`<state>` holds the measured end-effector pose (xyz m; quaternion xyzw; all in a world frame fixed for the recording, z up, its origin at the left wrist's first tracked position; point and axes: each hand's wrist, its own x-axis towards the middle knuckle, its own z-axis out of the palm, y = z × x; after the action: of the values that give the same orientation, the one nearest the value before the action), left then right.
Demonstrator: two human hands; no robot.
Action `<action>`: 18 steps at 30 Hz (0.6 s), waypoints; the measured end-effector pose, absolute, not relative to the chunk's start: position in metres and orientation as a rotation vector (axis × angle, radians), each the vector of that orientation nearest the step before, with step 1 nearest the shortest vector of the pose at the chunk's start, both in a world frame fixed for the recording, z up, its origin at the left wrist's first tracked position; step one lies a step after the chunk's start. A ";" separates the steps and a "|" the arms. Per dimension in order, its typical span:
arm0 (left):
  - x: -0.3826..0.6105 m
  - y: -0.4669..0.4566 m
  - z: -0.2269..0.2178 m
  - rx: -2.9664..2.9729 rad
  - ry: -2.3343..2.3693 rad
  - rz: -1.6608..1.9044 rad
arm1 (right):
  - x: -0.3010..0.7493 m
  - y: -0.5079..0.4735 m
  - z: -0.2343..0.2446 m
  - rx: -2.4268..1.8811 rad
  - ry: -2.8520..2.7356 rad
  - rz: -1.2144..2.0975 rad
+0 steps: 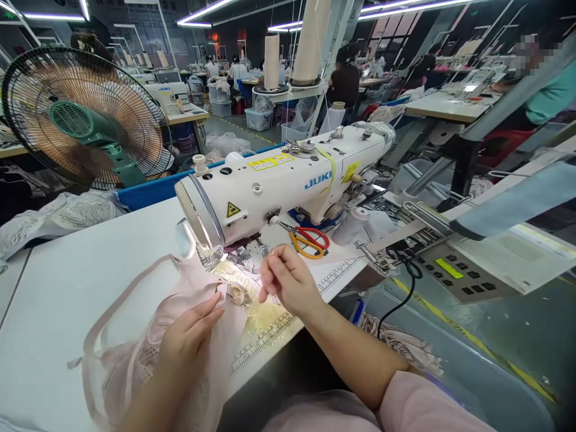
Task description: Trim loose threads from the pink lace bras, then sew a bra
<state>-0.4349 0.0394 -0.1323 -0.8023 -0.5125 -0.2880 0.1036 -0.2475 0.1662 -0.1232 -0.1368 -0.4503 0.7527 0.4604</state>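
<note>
A pale pink bra (155,306) with long straps lies on the white sewing table, bunched beside the needle area of a white JUKI sewing machine (279,180). My left hand (191,336) pinches its edge near a small loop of strap, just in front of the lit needle plate. My right hand (290,279) is raised a little above the table, thumb and fingertips pressed together. Whatever those fingertips hold is too small to make out. Behind that hand, scissors (309,242) with red and orange handles lie against the machine's base.
A large fan (85,120) stands at the left, near white lace pieces (58,222). Thread cones (271,63) rise behind the machine. A control panel (454,270) juts out at the right, above a bin (495,384) with bundled straps (405,342). Other people sit at machines farther back.
</note>
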 end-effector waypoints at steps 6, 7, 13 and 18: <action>-0.436 0.041 -0.128 -2.360 -1.596 -0.876 | -0.205 0.186 -0.104 -0.401 -1.146 1.276; -0.437 0.041 -0.129 -2.361 -1.608 -0.874 | -0.198 0.188 -0.101 -0.406 -1.148 1.165; -0.441 0.039 -0.132 -2.365 -1.675 -0.844 | -0.166 0.201 -0.092 -0.426 -1.090 0.716; -0.443 0.038 -0.131 -2.366 -1.741 -0.845 | -0.151 0.214 -0.097 -0.493 -1.066 0.593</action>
<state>-0.4428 0.0381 -0.1311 -0.7733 -0.5690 -0.2764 0.0427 -0.1506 0.2142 -0.0968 -0.2289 -0.4953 0.2755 0.7915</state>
